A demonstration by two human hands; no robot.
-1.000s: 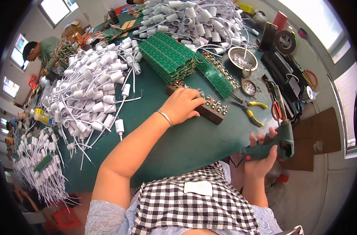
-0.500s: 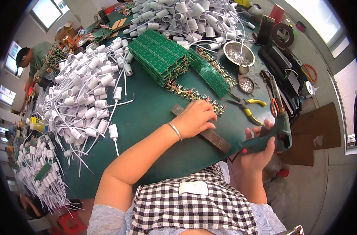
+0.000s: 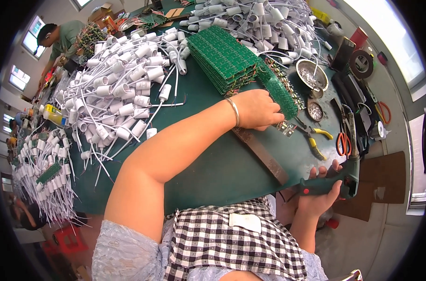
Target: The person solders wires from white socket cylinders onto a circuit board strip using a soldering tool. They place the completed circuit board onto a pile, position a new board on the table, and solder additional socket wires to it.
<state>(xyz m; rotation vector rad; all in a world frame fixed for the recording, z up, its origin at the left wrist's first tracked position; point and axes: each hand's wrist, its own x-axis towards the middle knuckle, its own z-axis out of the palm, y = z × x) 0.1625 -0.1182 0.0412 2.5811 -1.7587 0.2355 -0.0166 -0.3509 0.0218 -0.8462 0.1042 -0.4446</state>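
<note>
One hand, the left (image 3: 256,109), perhaps touches a circuit strip (image 3: 286,129).

The left arm reaches forward across the body, bent at the left elbow (image 3: 140,173), with the upper arm rising from the lower left. The left forearm (image 3: 192,133) slants up and to the right, leading to a nearly straight left wrist (image 3: 230,112). The left hand (image 3: 258,110) is back-upward, its fingers (image 3: 273,111) bent and drawn together toward the right; their tips are partly hidden beneath the hand. On the right, the right forearm (image 3: 307,232) stands steeply, close to the torso. The right hand (image 3: 321,199) is turned palm up in a loose grasp, fingertips (image 3: 322,169) curling upward on the far side, the right thumb (image 3: 335,188) raised on the near side.
</note>
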